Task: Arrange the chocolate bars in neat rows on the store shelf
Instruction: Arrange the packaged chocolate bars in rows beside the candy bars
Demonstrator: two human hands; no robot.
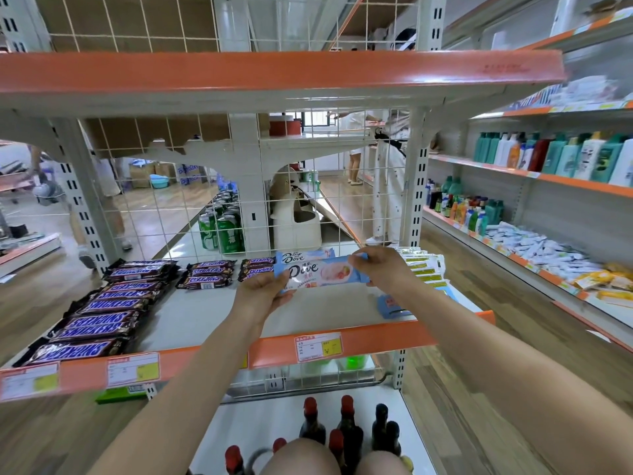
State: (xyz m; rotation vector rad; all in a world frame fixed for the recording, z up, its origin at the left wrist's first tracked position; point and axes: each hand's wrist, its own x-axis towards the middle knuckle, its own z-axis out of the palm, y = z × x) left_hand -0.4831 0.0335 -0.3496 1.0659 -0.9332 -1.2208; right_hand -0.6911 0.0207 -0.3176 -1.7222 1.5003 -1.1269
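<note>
A light blue Dove bar (318, 273) hangs just above the white shelf (205, 313), held at both ends. My left hand (263, 296) grips its left end from below. My right hand (383, 269) pinches its right end. Another Dove bar (301, 257) lies on the shelf right behind it. A long column of Snickers bars (102, 313) runs along the shelf's left side. Two shorter groups of Snickers bars (209, 273) lie toward the back middle, another group of Snickers (255, 266) beside the Dove bars.
Yellow-white packets (423, 269) are stacked at the shelf's back right, and a small blue item (394, 306) lies near the front right. Orange price rail (274, 351) edges the shelf. Dark bottles (346, 430) stand on the shelf below. Wire mesh (171, 207) backs the shelf.
</note>
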